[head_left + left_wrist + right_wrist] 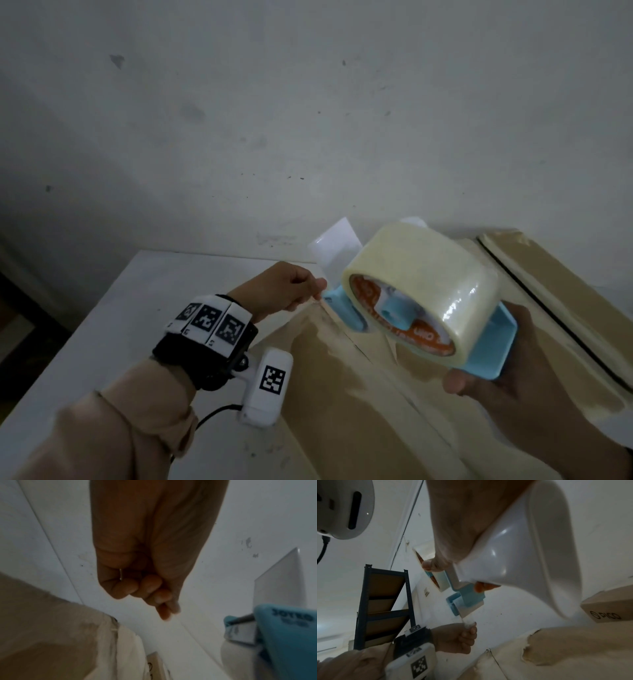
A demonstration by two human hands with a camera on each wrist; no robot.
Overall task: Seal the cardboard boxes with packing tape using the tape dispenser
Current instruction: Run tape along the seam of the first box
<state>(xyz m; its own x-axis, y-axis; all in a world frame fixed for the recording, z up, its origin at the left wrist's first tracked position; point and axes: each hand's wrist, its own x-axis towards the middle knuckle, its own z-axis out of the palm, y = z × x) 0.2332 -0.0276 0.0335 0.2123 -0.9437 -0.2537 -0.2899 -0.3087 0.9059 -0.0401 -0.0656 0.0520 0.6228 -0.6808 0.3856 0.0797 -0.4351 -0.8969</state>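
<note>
My right hand [496,383] grips the handle of a blue tape dispenser [493,349] that carries a roll of clear tape [421,274], held just above a brown cardboard box [342,394]. My left hand [317,287] is at the dispenser's front end, over the box's far edge. In the right wrist view the left hand [462,635] pinches the clear tape end [467,623] hanging from the dispenser [467,596]. The left wrist view shows the left hand's curled fingers [145,588] beside the dispenser [283,635]. The box's top seam runs under the dispenser.
The box sits on a white table [120,325] against a white wall. A second cardboard box [548,291] lies at the right, and a printed box [607,608] stands behind. A dark metal shelf [385,601] stands off to the left.
</note>
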